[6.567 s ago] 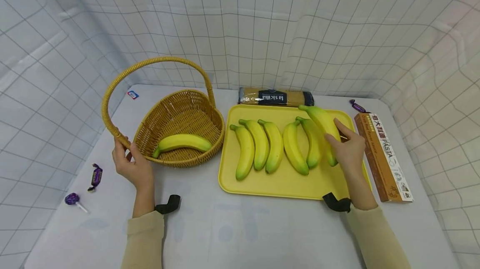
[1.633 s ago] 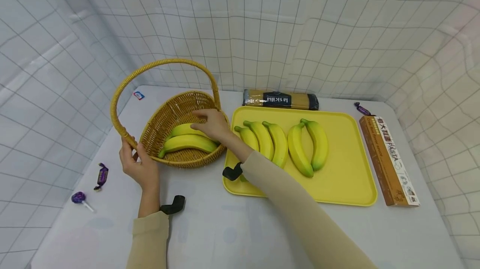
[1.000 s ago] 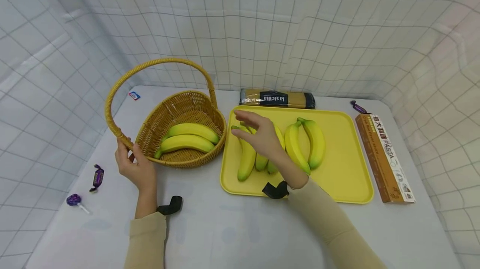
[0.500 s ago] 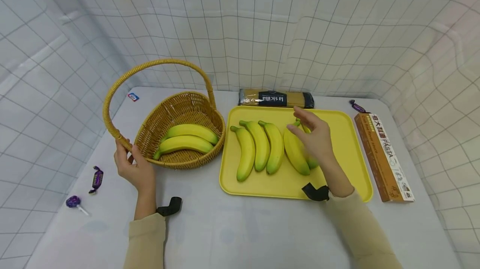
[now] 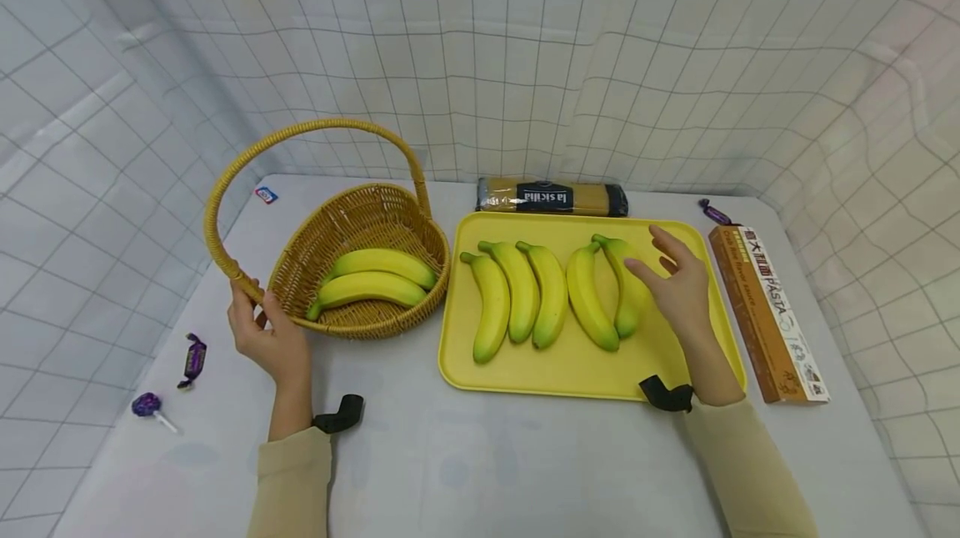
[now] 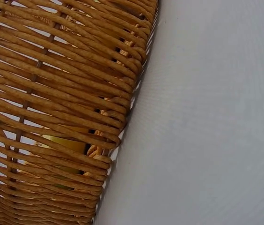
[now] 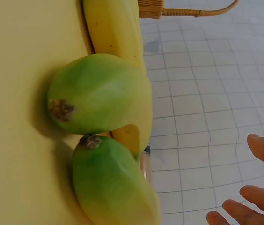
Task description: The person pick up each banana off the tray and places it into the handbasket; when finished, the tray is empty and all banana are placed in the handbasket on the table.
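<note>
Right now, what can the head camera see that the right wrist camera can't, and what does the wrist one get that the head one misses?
Only the head view shows the left hand holding the basket, plus the lollipop, candies and box.

Only the right wrist view shows, up close, the brown tips of two bananas.

Both show bananas, the tray, the right hand and the basket, though the wrist view catches just a bit of it.

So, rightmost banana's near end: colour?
Green on that banana, tip brown; best in right wrist view.
</note>
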Available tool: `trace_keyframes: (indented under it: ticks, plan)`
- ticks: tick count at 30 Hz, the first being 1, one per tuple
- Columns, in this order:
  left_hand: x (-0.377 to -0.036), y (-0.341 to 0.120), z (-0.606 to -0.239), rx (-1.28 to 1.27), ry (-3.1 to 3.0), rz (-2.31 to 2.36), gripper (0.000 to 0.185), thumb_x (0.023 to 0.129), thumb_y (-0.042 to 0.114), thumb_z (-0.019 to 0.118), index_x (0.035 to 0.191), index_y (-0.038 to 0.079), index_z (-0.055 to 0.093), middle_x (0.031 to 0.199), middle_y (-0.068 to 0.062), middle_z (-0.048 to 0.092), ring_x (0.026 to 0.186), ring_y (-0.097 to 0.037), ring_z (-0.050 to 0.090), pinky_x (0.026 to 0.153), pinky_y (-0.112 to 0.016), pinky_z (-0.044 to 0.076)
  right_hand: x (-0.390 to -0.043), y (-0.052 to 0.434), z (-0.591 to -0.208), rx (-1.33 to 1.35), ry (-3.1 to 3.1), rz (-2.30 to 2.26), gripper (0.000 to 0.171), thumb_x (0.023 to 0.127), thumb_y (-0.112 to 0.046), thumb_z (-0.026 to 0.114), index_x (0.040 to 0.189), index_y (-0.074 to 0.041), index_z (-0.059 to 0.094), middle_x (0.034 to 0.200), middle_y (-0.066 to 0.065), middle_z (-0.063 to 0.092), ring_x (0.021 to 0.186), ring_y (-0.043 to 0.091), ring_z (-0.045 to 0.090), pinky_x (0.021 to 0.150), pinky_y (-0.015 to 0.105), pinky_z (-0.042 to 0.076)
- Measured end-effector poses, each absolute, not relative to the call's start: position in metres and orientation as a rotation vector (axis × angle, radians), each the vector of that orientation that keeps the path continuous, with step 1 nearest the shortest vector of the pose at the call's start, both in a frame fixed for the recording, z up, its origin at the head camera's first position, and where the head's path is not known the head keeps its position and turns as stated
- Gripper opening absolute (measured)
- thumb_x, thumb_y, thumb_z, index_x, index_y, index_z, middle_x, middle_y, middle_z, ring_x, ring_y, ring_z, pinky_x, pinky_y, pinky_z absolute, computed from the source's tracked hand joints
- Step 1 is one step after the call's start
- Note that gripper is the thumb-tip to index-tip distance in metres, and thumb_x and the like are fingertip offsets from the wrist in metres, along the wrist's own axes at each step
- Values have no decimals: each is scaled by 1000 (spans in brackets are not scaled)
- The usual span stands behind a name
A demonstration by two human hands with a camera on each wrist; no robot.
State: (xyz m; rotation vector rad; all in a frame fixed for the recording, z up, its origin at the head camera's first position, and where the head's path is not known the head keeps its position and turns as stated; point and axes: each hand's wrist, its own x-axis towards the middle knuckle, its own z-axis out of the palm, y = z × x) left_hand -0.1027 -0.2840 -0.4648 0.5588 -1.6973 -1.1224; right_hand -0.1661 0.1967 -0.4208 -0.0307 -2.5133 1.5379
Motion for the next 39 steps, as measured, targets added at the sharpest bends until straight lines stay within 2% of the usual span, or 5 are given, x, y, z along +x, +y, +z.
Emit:
trace_keyframes:
  ticks: [9,13,18,29,39]
  plan:
    - [-102,-285,-466,549,-1693,-1120,42,98,7,54,139,15,56,118,-4,61,111,-2,53,84,-18,44,-170,202,-435,-129,-2564,1572,74,88,-25,73,151,-11,37,155,12,38,141,33,37,112,48,33]
    - [-102,-283,-464,547,-1695,-1123,42,98,9,54,139,17,56,117,-2,61,112,-6,54,84,-19,44,-172,204,-440,-148,-2606,1579,79,88,-27,73,154,-14,31,157,13,34,142,34,35,113,50,31]
    - [-102,-282,-463,550,-1696,-1128,41,99,11,54,139,18,55,119,-6,62,114,-14,56,85,-19,45,-175,207,-446,-181,-2644,1583,81,89,-29,72,155,-16,28,159,13,30,143,35,33,114,50,30]
    - [-102,-282,-463,549,-1691,-1119,42,98,12,54,140,16,55,119,-9,62,113,-5,55,83,-17,44,-179,209,-457,-159,-2701,1600,83,89,-23,71,156,-11,24,160,15,26,141,40,34,112,52,32]
    - [-102,-282,-463,558,-1692,-1126,42,98,9,54,140,16,55,120,-11,62,113,-8,55,83,-17,44,-179,210,-461,-167,-2767,1601,86,90,-26,71,157,-11,19,161,16,24,141,43,33,111,53,34]
